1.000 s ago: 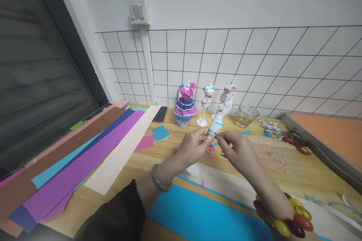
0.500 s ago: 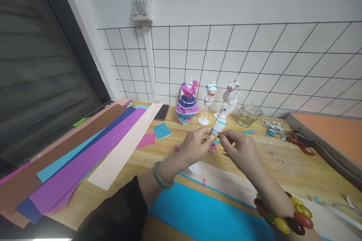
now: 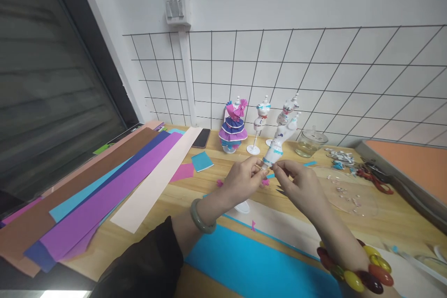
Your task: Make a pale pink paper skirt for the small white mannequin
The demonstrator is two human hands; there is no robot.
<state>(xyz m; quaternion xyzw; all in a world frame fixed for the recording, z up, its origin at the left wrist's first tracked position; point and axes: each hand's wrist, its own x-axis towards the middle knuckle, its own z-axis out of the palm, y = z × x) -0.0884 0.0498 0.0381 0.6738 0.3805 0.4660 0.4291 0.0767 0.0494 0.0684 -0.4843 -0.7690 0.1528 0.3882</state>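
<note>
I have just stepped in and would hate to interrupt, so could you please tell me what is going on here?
A person's left hand holds a small white mannequin, tilted, by its lower end, and the right hand is at its blue-trimmed lower edge. Behind the hands, a mannequin in a ruffled dress stands upright.

The bare left hand (image 3: 246, 179) reaches in from the lower left, fingers curled, thumb and forefinger pressed together in a closed grip. A loose black sleeve (image 3: 146, 260) covers that forearm; a smooth, round grey-green bangle (image 3: 196, 219) circles the wrist. The bare right hand (image 3: 302, 184) bends inward, thumb and forefinger drawn close, its wrist wearing a bracelet of glossy yellow, red and dark oval beads (image 3: 353, 281).
</note>
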